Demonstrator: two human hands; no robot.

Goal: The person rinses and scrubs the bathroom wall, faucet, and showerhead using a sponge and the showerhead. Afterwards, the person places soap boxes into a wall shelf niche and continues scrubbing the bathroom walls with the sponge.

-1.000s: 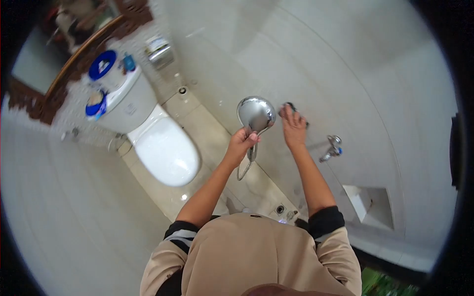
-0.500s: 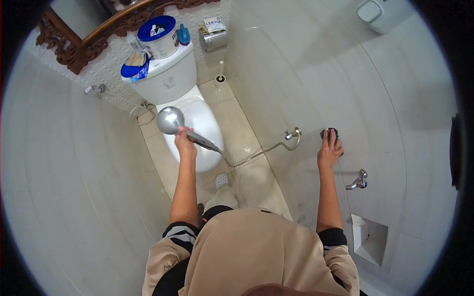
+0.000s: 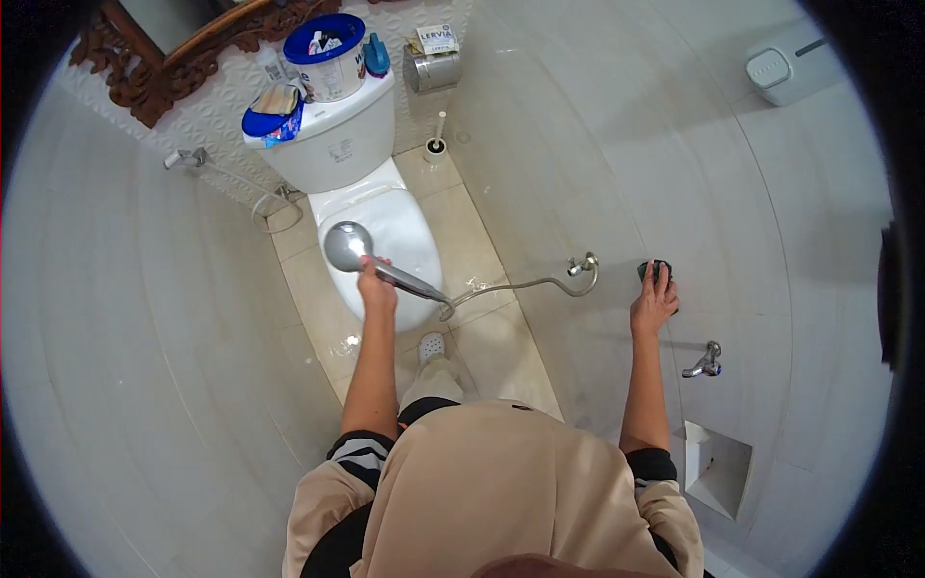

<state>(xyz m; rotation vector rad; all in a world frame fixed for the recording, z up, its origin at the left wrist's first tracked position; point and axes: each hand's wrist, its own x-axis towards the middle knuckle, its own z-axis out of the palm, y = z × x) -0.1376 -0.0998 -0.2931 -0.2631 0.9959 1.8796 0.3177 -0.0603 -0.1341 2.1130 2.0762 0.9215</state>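
Note:
My left hand point(image 3: 377, 281) is closed around the handle of a silver shower head point(image 3: 348, 247), held above the white toilet lid point(image 3: 403, 241). From its lower end a metal hose point(image 3: 520, 286) runs to a valve point(image 3: 584, 264) on the right wall. My right hand point(image 3: 655, 303) presses a dark green scouring pad point(image 3: 655, 271) against that wall, to the right of the valve. The fingers lie over the pad and hide most of it. Whether water leaves the shower head cannot be made out.
A wall tap point(image 3: 704, 361) juts out just below my right hand, above a recessed niche point(image 3: 718, 469). A blue-rimmed tub point(image 3: 332, 77) stands on the toilet tank point(image 3: 342, 144). A toilet brush point(image 3: 436, 146) sits in the corner. Wet patches show on the tiled floor point(image 3: 491, 356).
The view has shifted slightly. The shower head has tilted a little, and its hose bends differently near the handle. The pad stays under my right hand on the wall.

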